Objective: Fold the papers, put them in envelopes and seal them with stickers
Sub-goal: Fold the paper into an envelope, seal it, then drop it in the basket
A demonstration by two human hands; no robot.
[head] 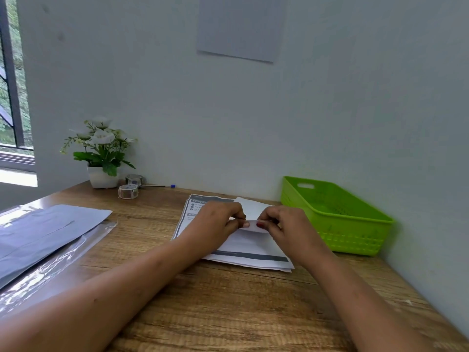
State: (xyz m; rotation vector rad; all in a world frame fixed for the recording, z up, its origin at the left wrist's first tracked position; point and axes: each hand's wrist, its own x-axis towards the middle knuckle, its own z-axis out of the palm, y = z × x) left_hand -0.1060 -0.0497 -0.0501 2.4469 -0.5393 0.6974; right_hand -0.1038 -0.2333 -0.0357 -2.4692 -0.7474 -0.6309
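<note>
A white sheet of paper (250, 238) lies partly folded on a stack of printed papers (253, 257) in the middle of the wooden desk. My left hand (218, 219) and my right hand (284, 223) both pinch the folded edge of the sheet between thumb and fingers, close together. White envelopes (43, 227) lie on a clear plastic sleeve at the left. Two rolls of sticker tape (128, 191) stand near the back wall.
A green plastic basket (337, 224) sits at the right against the wall. A potted plant with white flowers (101, 153) stands at the back left, with a pen (157, 186) beside it. The wooden desk (228, 308) extends toward me.
</note>
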